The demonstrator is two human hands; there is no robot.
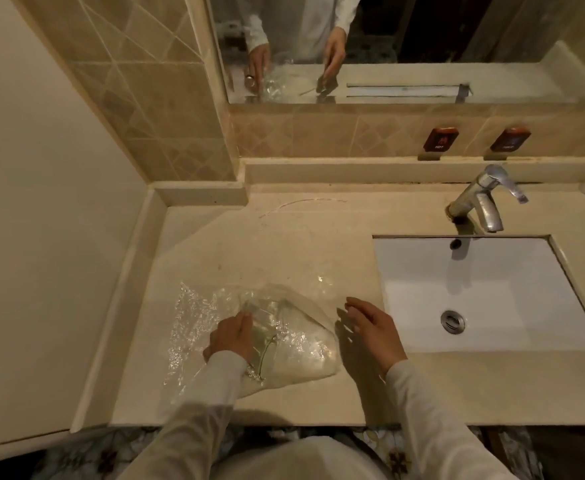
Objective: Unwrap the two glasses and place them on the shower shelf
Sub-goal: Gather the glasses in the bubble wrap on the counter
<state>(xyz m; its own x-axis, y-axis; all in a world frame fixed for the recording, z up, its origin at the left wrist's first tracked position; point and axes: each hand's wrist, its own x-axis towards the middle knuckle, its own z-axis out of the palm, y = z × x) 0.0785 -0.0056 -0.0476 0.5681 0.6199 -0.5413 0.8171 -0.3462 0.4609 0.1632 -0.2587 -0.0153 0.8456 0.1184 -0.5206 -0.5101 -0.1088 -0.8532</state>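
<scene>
Single head-worn wide-angle view, steeply down (slightly forward) onto the counter (284,237), close

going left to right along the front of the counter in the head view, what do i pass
left hand → right hand → drain. The wrap is left out: the left hand grips it and overlaps it.

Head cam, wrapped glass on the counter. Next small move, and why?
Probably: move the right hand onto the near edge of the wrap, pinch it and peel it back. The left hand holds the bundle down on the counter, the glass inside is covered, and the right hand is open, empty, just beside the wrap.
</scene>
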